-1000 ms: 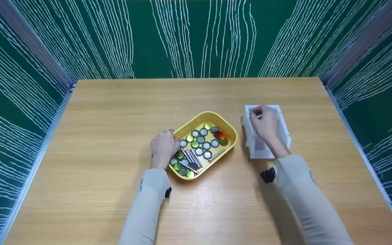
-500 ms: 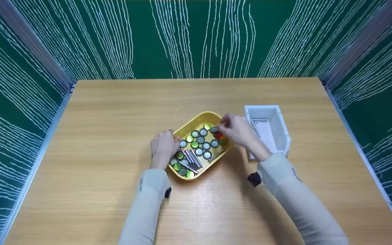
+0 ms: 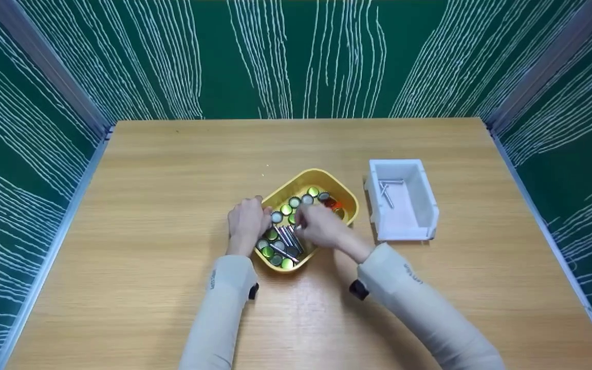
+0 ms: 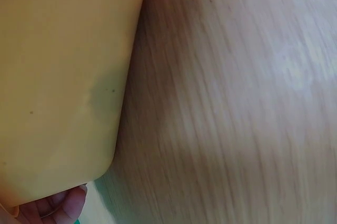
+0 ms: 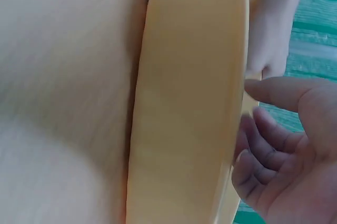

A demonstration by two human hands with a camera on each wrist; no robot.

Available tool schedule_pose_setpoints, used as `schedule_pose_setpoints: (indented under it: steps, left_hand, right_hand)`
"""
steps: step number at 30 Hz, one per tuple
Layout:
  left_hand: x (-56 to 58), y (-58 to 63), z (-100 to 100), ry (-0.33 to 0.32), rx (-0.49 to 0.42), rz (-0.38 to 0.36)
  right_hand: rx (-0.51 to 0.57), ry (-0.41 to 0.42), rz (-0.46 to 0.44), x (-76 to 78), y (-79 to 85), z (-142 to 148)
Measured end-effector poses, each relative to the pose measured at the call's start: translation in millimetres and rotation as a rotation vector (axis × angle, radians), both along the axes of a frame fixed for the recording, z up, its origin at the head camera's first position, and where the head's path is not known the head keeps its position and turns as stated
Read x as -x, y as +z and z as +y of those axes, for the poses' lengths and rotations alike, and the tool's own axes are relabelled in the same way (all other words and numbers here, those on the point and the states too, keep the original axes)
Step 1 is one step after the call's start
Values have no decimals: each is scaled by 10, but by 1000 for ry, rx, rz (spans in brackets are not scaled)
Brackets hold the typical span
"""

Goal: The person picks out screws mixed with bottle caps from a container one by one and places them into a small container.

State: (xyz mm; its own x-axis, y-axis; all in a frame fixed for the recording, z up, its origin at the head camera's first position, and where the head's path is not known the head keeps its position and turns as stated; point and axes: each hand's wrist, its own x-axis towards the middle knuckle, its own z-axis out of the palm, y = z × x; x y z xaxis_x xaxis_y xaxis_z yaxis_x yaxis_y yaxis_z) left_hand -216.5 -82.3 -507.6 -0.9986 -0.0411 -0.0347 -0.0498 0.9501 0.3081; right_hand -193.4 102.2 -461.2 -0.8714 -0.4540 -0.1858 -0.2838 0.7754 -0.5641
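Right hand point(image 3: 322, 225) moved from bin point(image 3: 403, 218) to screws point(image 3: 285, 237) in tray point(image 3: 348, 194), fingers half-curled (hold unclear), likely picking; left hand point(image 3: 247, 220) grips tray.

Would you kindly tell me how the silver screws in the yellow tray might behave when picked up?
Their metallic shine suggests the screws are stiff and perhaps slippery. Being long and slim, they may roll if nudged. Several lie side by side among bottle caps, so lifting one could shift its neighbours.
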Motion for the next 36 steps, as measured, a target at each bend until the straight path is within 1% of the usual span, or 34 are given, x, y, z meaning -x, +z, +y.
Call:
schedule_pose_setpoints:
  steps: [2,3,5,8,10,12,21,25,29,36]
  left_hand:
    - [1,-3,1,1,2,-1]
    - [3,-4,1,2,4,-2]
    - [4,-5,1,8,3,-3]
    - [6,-5,3,10,-2,-6]
    - [5,-4,5,6,-7,-13]
    - [4,-4,5,3,-10,-19]
    - [5,-6,-7,5,-4,-36]
    - [2,-19,-10,2,-13,-8]
    - [-2,-19,-13,0,-18,24]
    - [2,-13,-14,-4,-9,18]
  right_hand:
    - [13,41,-22,-47,-27,-69]
    - [6,60,-18,-68,-41,-101]
    - [-37,100,14,-105,-69,-158]
    - [-105,130,39,-147,-114,-221]
    - [-152,133,41,-165,-138,-248]
    - [-188,124,20,-175,-156,-267]
    - [-365,88,-10,-180,-207,-317]
    - [-417,90,-2,-195,-227,-343]
    - [-393,105,0,-202,-246,-353]
    - [-282,80,-99,-166,-286,-304]
